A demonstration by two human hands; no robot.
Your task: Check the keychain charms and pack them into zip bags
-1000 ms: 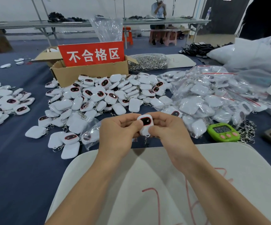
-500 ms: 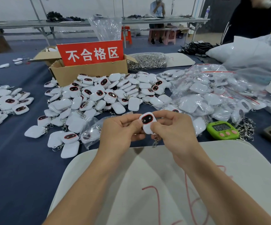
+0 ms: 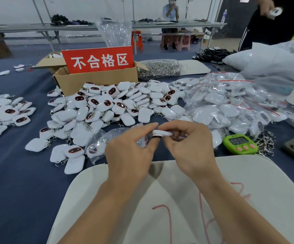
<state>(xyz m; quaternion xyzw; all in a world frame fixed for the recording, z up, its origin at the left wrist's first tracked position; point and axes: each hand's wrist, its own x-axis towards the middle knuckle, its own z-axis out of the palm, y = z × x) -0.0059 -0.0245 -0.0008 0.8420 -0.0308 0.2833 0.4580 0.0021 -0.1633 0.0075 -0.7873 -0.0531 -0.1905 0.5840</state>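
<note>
Fingers of left hand and right hand both pinch one charm, thumb against index at either end. The other fingers are loosely curled. Charm is held in the air just past the board's far edge, in front of the loose pile. It's seen edge-on: a white, glossy, rounded, thin shell, with the dark face patch turned down toward the left thumb. Can't tell about its clasp, it's hidden behind the right fingers.

Rest, big to small:
- table: dark blue cloth, fills most of the view.
- board: off-white, rounded corners, pink scribbles, under both forearms.
- bagged heap: clear zip bags with red seal lines and white charms inside, right of centre.
- loose pile: white charms with metal clasps. Some lie face up showing a dark oval with a reddish rim, others lie back up and plain white. Far edge touches the box front.
- second pile: same charms, left edge, well apart.
- box: cardboard, flaps open, red sign with white characters standing in it.
- clasp bag: clear, full of metal clasps, just right of the box.
- single bag: holds a charm, flat on the cloth just beyond the left hand.
- timer: green with pink buttons, right of the right hand, loose chains beside it.
</note>
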